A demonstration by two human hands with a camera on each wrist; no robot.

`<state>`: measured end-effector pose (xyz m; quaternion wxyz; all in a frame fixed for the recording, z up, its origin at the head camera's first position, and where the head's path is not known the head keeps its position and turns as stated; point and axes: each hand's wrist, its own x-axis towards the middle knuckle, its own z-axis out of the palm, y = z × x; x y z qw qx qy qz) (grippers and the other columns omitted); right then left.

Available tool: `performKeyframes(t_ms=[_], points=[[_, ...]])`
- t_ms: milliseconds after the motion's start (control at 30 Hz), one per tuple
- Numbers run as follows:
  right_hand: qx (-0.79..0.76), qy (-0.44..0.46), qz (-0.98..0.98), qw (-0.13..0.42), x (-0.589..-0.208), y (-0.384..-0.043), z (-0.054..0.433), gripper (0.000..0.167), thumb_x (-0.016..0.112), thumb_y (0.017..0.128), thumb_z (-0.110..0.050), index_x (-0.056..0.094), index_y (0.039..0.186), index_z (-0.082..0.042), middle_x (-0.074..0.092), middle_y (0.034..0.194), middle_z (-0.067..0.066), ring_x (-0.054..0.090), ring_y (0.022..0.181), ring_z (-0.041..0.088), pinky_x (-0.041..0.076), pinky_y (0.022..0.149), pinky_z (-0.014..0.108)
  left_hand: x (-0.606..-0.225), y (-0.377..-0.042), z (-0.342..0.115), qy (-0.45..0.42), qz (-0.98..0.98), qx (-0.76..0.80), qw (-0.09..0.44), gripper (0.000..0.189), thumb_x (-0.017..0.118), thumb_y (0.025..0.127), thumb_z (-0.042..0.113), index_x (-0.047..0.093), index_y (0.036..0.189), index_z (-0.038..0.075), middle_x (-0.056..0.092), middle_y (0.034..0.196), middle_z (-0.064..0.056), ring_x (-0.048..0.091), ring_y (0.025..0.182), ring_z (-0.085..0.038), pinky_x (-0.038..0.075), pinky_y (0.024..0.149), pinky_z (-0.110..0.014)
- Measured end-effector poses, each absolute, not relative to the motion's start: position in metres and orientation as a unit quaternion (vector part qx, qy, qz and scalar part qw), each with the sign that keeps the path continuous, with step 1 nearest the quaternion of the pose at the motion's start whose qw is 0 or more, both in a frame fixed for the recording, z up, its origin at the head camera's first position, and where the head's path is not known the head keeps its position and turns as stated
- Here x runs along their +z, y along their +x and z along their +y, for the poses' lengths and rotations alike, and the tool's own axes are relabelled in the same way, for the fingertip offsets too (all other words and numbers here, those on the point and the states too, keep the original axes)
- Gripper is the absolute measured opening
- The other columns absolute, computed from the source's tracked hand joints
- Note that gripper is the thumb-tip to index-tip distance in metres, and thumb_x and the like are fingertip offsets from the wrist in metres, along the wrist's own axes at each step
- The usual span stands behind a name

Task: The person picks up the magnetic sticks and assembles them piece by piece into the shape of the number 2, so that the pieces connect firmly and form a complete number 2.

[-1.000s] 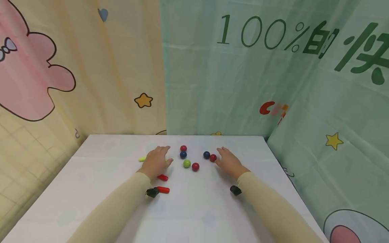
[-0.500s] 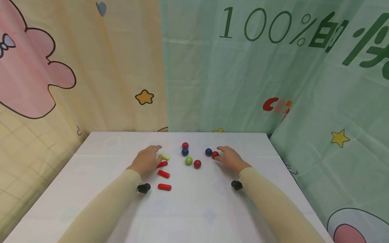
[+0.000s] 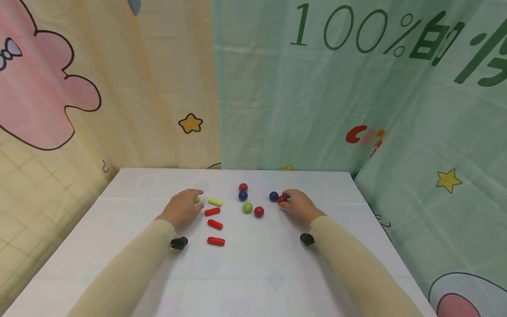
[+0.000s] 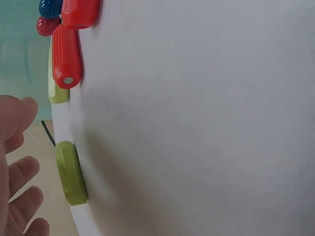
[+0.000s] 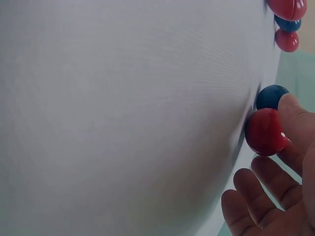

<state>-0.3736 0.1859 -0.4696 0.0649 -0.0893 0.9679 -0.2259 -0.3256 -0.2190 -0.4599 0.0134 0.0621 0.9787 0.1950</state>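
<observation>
At the right, my right hand [image 3: 302, 207] holds a red ball [image 5: 265, 132] between thumb and forefinger, its other fingers spread apart below. A dark blue ball [image 3: 273, 196] lies just beside that red one. My left hand [image 3: 180, 210] is over the left part of the table, fingers loosely bent and nothing between them. Nearest to it lies a yellow-green ribbed stick [image 4: 72, 173], partly hidden by the fingers in the head view. Another yellow-green stick [image 3: 215, 202] lies to its right, with red sticks [image 3: 212, 211] closer to me.
Mid-table lie a red ball [image 3: 243, 187], a blue ball [image 3: 243, 196], a green ball [image 3: 247, 207] and another red ball [image 3: 259, 212]. Two more red sticks lie nearer, including the closest stick [image 3: 215, 241]. Printed curtains hang behind the white table [image 3: 253, 281].
My left hand has moved left, uncovering red sticks and one yellow-green stick. My right hand has closed in around the red ball. The head view has tilted slightly down.
</observation>
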Motion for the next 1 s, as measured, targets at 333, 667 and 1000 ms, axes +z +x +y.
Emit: performKeyframes(t_ms=[333,667,1000], points=[[-0.224,-0.086,0.969,0.063,-0.470,-0.373,0.187,0.046,0.070,0.102,-0.029,0.062,0.140,-0.003,0.068,0.134,0.016,0.061,0.131,0.034,0.046,0.116,0.051,-0.464,-0.325,-0.231,0.057,0.979,0.197,-0.002,0.054,0.069,0.101,0.031,0.056,0.150,0.011,0.054,0.155,-0.017,0.046,0.147,-0.043,0.039,0.118,-0.063],[-0.244,-0.079,0.963,0.081,-0.471,-0.368,0.193,0.037,0.074,0.099,-0.021,0.065,0.132,-0.006,0.069,0.122,0.010,0.063,0.111,0.026,0.054,0.102,0.046,-0.474,-0.321,-0.227,0.088,0.971,0.223,0.007,0.046,0.071,0.100,0.031,0.065,0.143,0.014,0.066,0.140,-0.014,0.058,0.134,-0.039,0.047,0.112,-0.061],[-0.269,-0.084,0.954,0.101,-0.472,-0.364,0.196,0.038,0.074,0.099,-0.021,0.066,0.133,-0.007,0.069,0.122,0.010,0.063,0.107,0.024,0.055,0.095,0.041,-0.485,-0.317,-0.217,0.119,0.962,0.245,0.028,0.037,0.066,0.102,0.027,0.069,0.137,0.015,0.069,0.137,-0.010,0.059,0.136,-0.036,0.047,0.114,-0.056]])
